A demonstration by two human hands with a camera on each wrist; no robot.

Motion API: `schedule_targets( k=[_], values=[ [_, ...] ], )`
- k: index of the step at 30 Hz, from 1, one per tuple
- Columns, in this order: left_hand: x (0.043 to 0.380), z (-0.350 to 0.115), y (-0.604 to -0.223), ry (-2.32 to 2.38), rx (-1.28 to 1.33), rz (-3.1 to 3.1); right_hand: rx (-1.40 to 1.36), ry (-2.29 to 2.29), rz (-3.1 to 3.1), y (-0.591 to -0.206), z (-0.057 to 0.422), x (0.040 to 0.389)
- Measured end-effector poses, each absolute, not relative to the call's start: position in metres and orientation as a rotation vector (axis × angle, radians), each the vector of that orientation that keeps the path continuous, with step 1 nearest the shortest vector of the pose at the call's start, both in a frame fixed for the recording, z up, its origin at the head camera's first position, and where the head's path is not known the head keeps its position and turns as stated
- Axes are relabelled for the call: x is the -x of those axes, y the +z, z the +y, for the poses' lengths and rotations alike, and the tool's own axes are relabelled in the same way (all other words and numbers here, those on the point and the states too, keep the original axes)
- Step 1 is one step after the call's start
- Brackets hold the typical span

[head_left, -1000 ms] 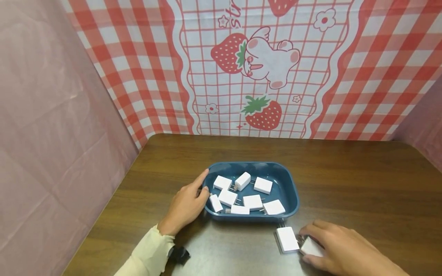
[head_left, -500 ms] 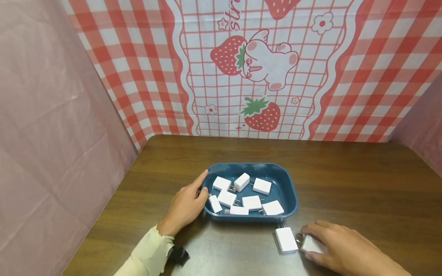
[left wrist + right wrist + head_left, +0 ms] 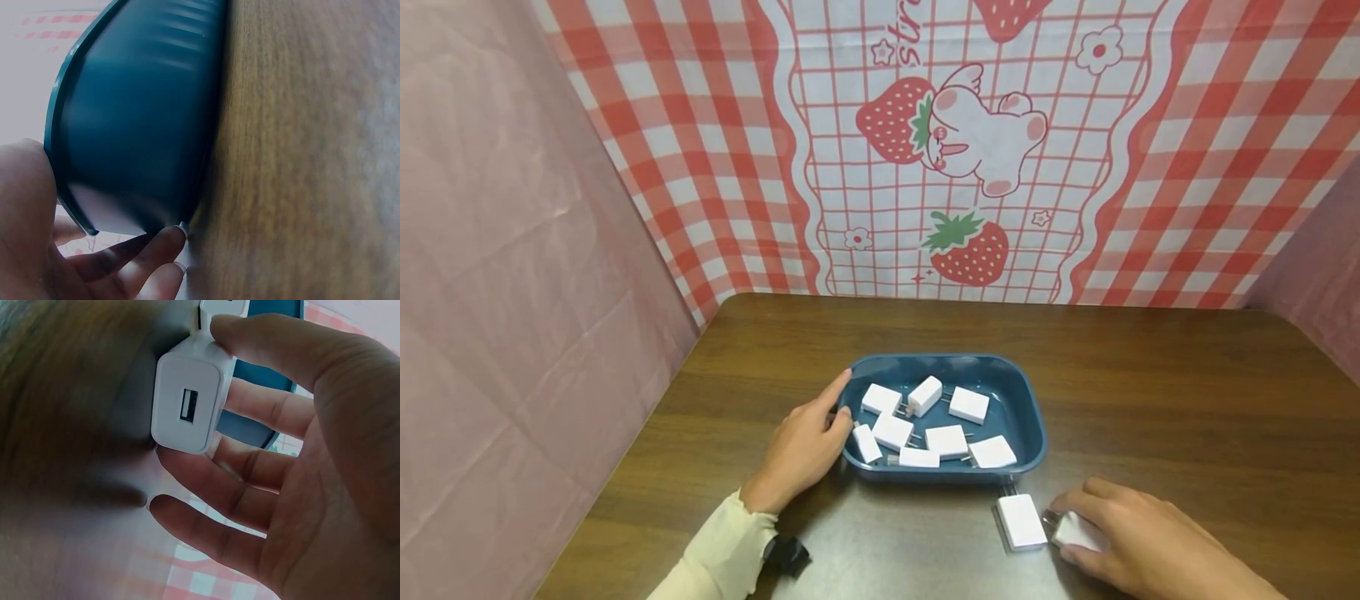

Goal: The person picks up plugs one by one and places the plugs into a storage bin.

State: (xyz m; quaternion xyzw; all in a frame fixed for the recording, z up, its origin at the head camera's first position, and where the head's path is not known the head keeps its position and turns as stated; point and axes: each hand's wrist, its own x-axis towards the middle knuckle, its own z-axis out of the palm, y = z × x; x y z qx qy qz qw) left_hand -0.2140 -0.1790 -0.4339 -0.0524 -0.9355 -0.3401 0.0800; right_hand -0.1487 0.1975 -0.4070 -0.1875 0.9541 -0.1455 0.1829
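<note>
In the head view, my left hand (image 3: 805, 446) holds the left end of a blue plastic tray (image 3: 1033, 412), thumb at the rim. The left wrist view shows its fingertips (image 3: 172, 237) bent against the tray's outer wall, low by the table. My right hand (image 3: 1142, 533) pinches a white USB wall charger (image 3: 1078, 533) at the lower right, its metal prongs facing left. The right wrist view shows the charger's USB port end (image 3: 187, 403) between thumb and fingers. Just left of it a second white charger (image 3: 1022, 522) lies on the table, prongs toward the tray.
Several white chargers (image 3: 947, 442) lie scattered in the tray, most toward its left and front. The brown wooden table (image 3: 1187, 400) reaches back to a red checked cloth (image 3: 715, 175) with strawberry prints. A pink cloth (image 3: 512, 292) hangs along the left.
</note>
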Motion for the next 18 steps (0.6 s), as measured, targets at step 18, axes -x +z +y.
schedule_targets(
  k=[18],
  values=[
    [0.2138,-0.1793,-0.4334,-1.027,0.164,-2.801,0.412,-0.307,2.768,-0.4044,0.1992,0.1501]
  ],
)
